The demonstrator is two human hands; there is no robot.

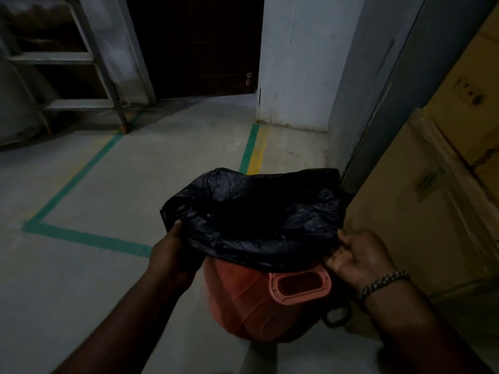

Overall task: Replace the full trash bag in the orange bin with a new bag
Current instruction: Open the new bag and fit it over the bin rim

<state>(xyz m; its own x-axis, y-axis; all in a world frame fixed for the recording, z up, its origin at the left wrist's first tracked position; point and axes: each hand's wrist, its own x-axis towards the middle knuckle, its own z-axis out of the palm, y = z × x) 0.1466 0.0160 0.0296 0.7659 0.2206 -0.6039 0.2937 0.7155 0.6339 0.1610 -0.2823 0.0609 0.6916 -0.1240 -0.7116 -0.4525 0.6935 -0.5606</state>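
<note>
both hands gripping bag rim, bin below

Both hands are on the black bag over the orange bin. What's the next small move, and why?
Probably pull the near edge of the black bag down over the rim of the orange bin. The left hand and right hand each grip an edge, and the bag's mouth is spread above the bin, but the plastic sits bunched on top, with the bin's handle and side uncovered.
</note>
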